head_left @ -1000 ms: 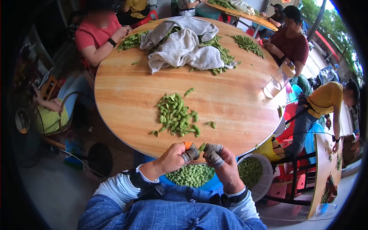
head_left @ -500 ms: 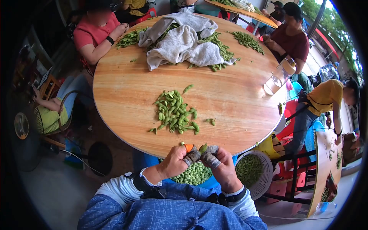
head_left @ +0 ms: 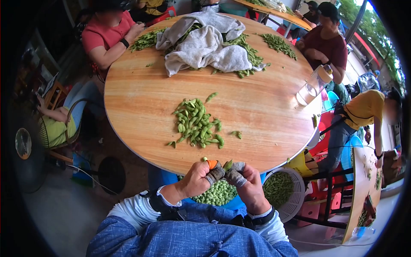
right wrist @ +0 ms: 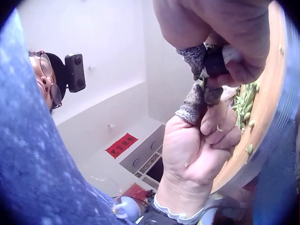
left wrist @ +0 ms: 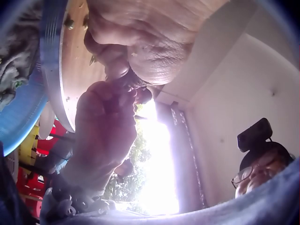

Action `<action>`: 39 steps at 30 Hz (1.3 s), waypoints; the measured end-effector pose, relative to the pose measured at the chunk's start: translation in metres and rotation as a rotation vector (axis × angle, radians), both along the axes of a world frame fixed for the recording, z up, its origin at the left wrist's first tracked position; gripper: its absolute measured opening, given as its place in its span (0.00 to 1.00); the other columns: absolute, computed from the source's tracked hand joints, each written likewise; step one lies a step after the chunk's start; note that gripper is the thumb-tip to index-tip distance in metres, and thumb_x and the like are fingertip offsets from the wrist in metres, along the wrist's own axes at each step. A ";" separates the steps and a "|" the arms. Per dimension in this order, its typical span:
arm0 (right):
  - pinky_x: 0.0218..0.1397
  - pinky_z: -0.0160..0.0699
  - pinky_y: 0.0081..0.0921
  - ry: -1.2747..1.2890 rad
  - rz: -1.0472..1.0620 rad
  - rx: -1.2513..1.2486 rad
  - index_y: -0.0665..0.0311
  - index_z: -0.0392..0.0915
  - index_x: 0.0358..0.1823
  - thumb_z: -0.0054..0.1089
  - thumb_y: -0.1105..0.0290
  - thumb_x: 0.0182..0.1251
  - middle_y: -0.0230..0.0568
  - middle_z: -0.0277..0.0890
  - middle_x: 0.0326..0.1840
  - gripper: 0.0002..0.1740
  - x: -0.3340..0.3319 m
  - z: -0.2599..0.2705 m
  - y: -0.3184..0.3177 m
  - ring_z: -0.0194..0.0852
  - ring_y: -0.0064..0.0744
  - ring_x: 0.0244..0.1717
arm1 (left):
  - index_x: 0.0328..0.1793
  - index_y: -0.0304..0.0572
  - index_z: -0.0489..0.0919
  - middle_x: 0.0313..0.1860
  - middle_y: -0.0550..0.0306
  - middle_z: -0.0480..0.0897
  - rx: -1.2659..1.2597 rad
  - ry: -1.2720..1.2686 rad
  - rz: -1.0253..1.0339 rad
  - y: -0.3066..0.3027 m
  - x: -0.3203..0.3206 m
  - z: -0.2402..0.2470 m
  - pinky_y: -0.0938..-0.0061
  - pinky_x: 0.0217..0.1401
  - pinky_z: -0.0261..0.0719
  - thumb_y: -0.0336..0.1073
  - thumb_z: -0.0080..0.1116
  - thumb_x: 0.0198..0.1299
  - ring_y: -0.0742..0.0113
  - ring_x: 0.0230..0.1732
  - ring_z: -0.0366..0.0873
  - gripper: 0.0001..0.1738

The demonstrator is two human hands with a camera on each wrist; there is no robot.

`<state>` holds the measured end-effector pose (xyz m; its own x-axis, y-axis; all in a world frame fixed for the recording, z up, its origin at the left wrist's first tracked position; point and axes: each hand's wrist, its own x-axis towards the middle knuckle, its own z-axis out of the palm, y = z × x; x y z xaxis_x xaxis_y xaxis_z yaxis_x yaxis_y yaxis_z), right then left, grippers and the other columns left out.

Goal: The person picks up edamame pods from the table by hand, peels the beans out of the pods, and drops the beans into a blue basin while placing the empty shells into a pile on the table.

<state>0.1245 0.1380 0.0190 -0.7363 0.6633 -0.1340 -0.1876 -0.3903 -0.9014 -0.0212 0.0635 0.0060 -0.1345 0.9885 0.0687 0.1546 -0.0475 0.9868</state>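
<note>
Low over the near edge of the round table, my left hand (head_left: 190, 183) and right hand (head_left: 253, 193) meet, fingers curled, at a green soybean pod (head_left: 228, 165). Both pinch it between their fingertips, its tip poking up between the thumbs. Grey cloth covers (head_left: 216, 172) wrap thumbs and fingers; an orange band circles one left finger. A pale green bean (head_left: 204, 159) shows at the top of the left hand. In the right wrist view, the left hand (right wrist: 190, 150) faces the right hand (right wrist: 215, 23) across the grip. Loose pods (head_left: 197, 124) lie heaped just beyond on the wood.
Below my hands a blue tub (head_left: 233, 204) contains shelled beans (head_left: 214, 193). A white basket (head_left: 299, 198) of pods stands to its right. Across the table (head_left: 141, 103) lie a grey cloth (head_left: 203, 51) over more pods and a clear bottle (head_left: 307, 92). Several people sit around.
The right hand has shifted its hold on the pod, and both hands have come closer together. A pale bean now shows above the left hand. The heap of pods stays put.
</note>
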 end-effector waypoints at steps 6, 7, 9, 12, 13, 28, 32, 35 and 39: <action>0.43 0.69 0.18 0.033 0.015 -0.026 0.70 0.71 0.39 0.52 0.76 0.58 0.34 0.74 0.36 0.09 0.000 -0.014 0.005 0.71 0.21 0.37 | 0.32 0.35 0.71 0.23 0.63 0.73 -0.052 -0.161 -0.052 0.003 0.000 -0.007 0.79 0.31 0.69 0.32 0.47 0.59 0.79 0.28 0.68 0.07; 0.43 0.69 0.18 0.011 0.017 -0.014 0.70 0.71 0.39 0.51 0.75 0.58 0.34 0.74 0.35 0.08 -0.001 -0.015 0.006 0.71 0.21 0.36 | 0.32 0.35 0.71 0.23 0.60 0.74 -0.061 -0.173 -0.061 0.004 -0.002 -0.006 0.79 0.31 0.69 0.32 0.48 0.58 0.77 0.28 0.70 0.07; 0.42 0.70 0.18 -0.002 0.019 -0.027 0.70 0.71 0.39 0.51 0.75 0.59 0.34 0.74 0.35 0.08 -0.002 -0.016 0.007 0.71 0.21 0.35 | 0.33 0.35 0.71 0.24 0.55 0.75 -0.089 0.036 -0.059 0.005 -0.005 -0.001 0.77 0.31 0.71 0.32 0.51 0.55 0.69 0.28 0.73 0.06; 0.41 0.70 0.18 -0.013 0.028 -0.046 0.70 0.71 0.38 0.50 0.75 0.59 0.34 0.74 0.34 0.07 -0.004 -0.019 0.007 0.71 0.21 0.34 | 0.35 0.36 0.71 0.25 0.48 0.75 -0.064 0.615 -0.044 0.004 -0.007 0.007 0.72 0.30 0.72 0.28 0.54 0.45 0.55 0.28 0.75 0.09; 0.41 0.70 0.18 -0.043 0.038 -0.017 0.70 0.71 0.38 0.50 0.75 0.59 0.35 0.74 0.34 0.07 -0.002 -0.021 0.007 0.71 0.21 0.34 | 0.35 0.36 0.70 0.25 0.47 0.74 -0.003 0.752 -0.054 0.001 -0.007 0.007 0.69 0.30 0.72 0.27 0.54 0.41 0.51 0.28 0.74 0.12; 0.46 0.68 0.20 0.158 0.024 0.213 0.72 0.71 0.42 0.53 0.76 0.58 0.35 0.74 0.37 0.11 -0.004 -0.021 -0.002 0.71 0.22 0.40 | 0.37 0.35 0.72 0.24 0.53 0.76 0.094 0.003 0.005 -0.003 -0.004 -0.001 0.77 0.31 0.70 0.29 0.49 0.55 0.68 0.27 0.74 0.05; 0.46 0.67 0.19 0.051 0.077 0.186 0.71 0.71 0.41 0.52 0.76 0.58 0.34 0.74 0.37 0.10 0.003 -0.027 -0.002 0.69 0.21 0.40 | 0.34 0.33 0.73 0.23 0.46 0.75 0.056 0.314 -0.064 -0.008 -0.008 0.011 0.73 0.29 0.71 0.30 0.52 0.52 0.57 0.26 0.76 0.07; 0.44 0.67 0.18 0.031 0.127 0.173 0.72 0.72 0.40 0.51 0.76 0.59 0.33 0.74 0.37 0.09 0.002 -0.027 -0.007 0.68 0.20 0.39 | 0.34 0.32 0.73 0.22 0.45 0.74 0.166 0.620 -0.074 -0.018 -0.011 -0.009 0.68 0.25 0.70 0.32 0.55 0.45 0.47 0.26 0.74 0.11; 0.37 0.68 0.20 -0.116 0.121 0.422 0.70 0.73 0.35 0.52 0.81 0.52 0.39 0.74 0.31 0.08 -0.004 -0.021 -0.014 0.70 0.26 0.33 | 0.34 0.32 0.70 0.15 0.44 0.71 0.331 0.559 0.067 -0.021 -0.009 -0.023 0.62 0.23 0.68 0.36 0.54 0.40 0.45 0.21 0.72 0.16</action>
